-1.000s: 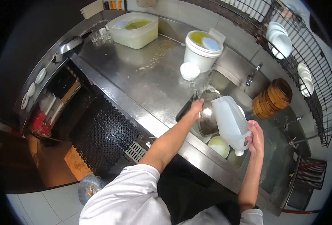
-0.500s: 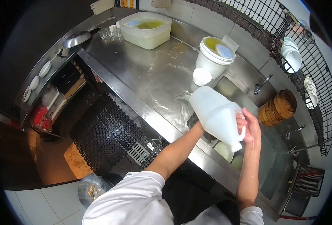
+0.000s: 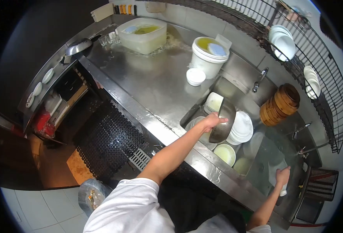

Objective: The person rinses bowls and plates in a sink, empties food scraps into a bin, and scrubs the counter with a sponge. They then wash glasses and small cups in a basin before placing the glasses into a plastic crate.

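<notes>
- Left hand [image 3: 212,122], centre right of frame: thumb and fingers pinch the rim of a round dull-silver metal bowl [image 3: 226,121]
- Bowl tipped on its side, held over the dish-filled steel sink basin [image 3: 226,84]
- Right hand [image 3: 283,175], lower right: fingers curled tight around a translucent white plastic jug [image 3: 274,169], near its neck; exact grip spot hidden by the fingers
- Jug lies partly in the water of the water-filled steel sink basin [image 3: 263,158], neck pointing to bottom of frame
- Just right of the bowl: stack of round white plates [image 3: 242,127]
- Above left of the bowl: squarish white dishes [image 3: 214,102]
- Below the bowl: round pale dish with greenish liquid [image 3: 224,155]
- Upper centre, on the silver steel counter [image 3: 152,85]: round white plastic bucket [image 3: 206,65], yellow-green liquid and a pale blue item at its top; small round white containers [image 3: 196,77] just beside it
- Upper left of centre: translucent rectangular plastic tub [image 3: 142,44] with yellow-green liquid, on the wet counter
- Right side: stacked round brown bamboo steamers [image 3: 277,106], near a silver metal tap [image 3: 260,80]
- Upper right: black wire rack holding nested white bowls [image 3: 283,46]
- Lower left: black perforated rubber mat [image 3: 105,136] on the floor
</notes>
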### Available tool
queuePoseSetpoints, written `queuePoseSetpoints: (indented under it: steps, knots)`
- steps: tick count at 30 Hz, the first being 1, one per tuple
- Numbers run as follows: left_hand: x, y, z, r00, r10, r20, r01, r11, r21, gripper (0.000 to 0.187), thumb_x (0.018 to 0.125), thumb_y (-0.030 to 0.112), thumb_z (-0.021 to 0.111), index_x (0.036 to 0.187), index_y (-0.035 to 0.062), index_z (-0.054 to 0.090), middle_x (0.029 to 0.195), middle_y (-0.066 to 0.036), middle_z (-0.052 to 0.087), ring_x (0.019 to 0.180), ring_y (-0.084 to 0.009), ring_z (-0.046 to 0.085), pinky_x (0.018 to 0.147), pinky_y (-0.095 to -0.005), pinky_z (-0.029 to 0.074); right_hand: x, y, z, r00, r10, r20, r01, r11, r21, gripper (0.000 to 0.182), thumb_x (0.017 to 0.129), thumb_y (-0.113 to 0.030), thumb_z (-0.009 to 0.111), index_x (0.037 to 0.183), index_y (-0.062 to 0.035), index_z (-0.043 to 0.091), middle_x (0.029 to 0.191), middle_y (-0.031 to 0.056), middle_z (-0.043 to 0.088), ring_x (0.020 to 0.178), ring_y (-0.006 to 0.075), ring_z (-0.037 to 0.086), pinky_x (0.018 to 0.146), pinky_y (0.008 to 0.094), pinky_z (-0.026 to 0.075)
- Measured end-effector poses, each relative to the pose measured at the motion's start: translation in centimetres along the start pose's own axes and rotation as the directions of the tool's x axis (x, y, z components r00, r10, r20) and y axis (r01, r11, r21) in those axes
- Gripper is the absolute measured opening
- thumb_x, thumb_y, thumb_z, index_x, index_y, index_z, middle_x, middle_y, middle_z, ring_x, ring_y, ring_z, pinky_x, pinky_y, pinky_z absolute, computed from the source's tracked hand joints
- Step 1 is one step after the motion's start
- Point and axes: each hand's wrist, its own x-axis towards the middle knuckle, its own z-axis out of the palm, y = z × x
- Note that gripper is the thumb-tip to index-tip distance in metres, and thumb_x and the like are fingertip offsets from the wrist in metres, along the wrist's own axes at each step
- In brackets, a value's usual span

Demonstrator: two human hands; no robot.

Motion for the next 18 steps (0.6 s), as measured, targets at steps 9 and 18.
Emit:
queuePoseSetpoints:
  steps: [9,18]
  knots:
    - [-2.3,-0.7,6.6,0.971,0.167,0.169,-0.237,0.61,0.756,0.032,0.083,0.012,0.068,0.112,-0.0009,0.063,0.096,-0.009,0.07,0.088,-0.0174,0.062,0.083,-0.0327,0.047,10.3,4.8,15.2,0.96,-0.183,0.212,-0.126,0.391,0.912,0.01,0.084,-0.013,0.062,0.076,-0.0076,0.064,0.063,0.0011,0.057,0.054,0.0122,0.053,0.051,0.0272,0.042]
    - [-2.0,-5.7,9.8,0.973,0.224,0.05,-0.12,0.307,0.944,0.034,0.08,0.018,0.069,0.111,0.0035,0.064,0.097,-0.021,0.067,0.092,-0.0344,0.064,0.082,-0.0409,0.047,14.1,-9.5,-8.2,0.846,-0.527,0.077,0.009,0.159,0.987,0.025,0.082,-0.015,0.07,0.102,-0.0063,0.059,0.067,-0.0044,0.052,0.048,0.0029,0.04,0.04,0.0203,0.026]
